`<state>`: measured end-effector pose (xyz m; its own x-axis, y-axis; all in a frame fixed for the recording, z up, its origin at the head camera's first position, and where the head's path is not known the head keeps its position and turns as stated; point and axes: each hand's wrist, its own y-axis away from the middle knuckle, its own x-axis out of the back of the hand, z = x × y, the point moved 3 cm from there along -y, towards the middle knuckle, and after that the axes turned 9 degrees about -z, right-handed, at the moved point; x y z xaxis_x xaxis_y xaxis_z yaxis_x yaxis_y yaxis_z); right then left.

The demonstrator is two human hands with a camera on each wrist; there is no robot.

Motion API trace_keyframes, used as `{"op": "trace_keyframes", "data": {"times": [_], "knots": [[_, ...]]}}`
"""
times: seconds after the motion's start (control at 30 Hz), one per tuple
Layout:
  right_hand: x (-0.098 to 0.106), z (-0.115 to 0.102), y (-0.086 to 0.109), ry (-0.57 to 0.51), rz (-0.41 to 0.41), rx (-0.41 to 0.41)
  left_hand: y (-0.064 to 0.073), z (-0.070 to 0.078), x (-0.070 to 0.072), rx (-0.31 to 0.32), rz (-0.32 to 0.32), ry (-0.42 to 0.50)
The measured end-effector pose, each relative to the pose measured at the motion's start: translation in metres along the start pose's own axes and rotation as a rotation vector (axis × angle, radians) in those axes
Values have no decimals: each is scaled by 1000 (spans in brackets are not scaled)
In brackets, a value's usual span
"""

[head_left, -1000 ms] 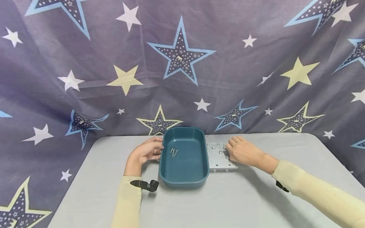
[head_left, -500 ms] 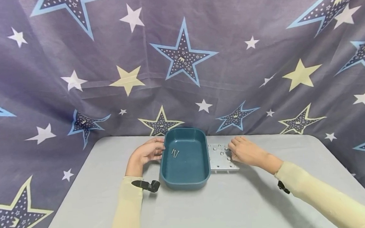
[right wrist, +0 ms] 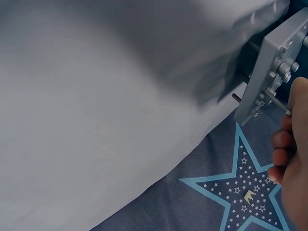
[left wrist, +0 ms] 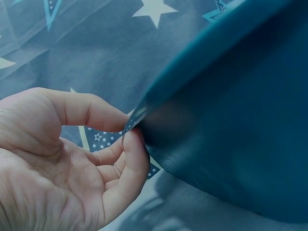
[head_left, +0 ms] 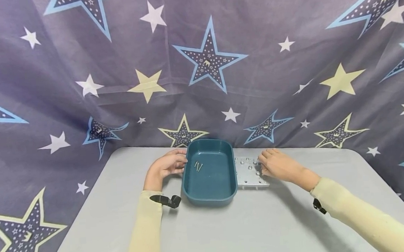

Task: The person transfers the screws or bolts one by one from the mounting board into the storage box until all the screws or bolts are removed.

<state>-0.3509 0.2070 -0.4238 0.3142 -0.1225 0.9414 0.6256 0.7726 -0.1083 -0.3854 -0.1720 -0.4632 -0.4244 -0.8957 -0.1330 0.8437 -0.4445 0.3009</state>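
Observation:
A teal plastic tray [head_left: 210, 200] stands at the back of the table, with several thin metal screws [head_left: 198, 166] lying inside. My left hand [head_left: 169, 165] pinches the tray's left rim between thumb and fingers, as the left wrist view shows closely. Right of the tray is a silver metal plate [head_left: 248, 177] fitted with several bolts, some of their shanks poking out below. My right hand [head_left: 281, 166] is over the plate's right edge, fingers curled. In the right wrist view a long screw [right wrist: 277, 101] stands out of the plate, its head at my right fingertips, which seem to pinch it.
A grey-white table top [head_left: 209, 234] stretches in front of the tray and plate. Behind it hangs a purple-grey cloth [head_left: 193, 107] printed with stars, close to the tray's far side. Black wrist cameras sit on both sleeves.
The whole head view has shifted, so everything appears slightly farther right. Both hands keep their places at the tray rim and the plate.

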Motion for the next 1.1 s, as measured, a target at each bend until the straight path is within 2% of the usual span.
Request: {"op": "trace_keyframes", "data": {"times": [0.43,0.83,0.93,1.0,1.1], "knots": [[0,1,5,-16,22,-9,0,-4,2,-12,-55,7],[4,2,3,-26,41,-21,1,-3,4,-18,-56,42],[5,3,4,-28,50,-28,3,-3,5,-42,-86,36],[5,3,4,-33,52,-33,5,-2,5,-67,-130,44],[5,4,5,-39,50,-39,5,-1,4,-71,-143,36]]}}
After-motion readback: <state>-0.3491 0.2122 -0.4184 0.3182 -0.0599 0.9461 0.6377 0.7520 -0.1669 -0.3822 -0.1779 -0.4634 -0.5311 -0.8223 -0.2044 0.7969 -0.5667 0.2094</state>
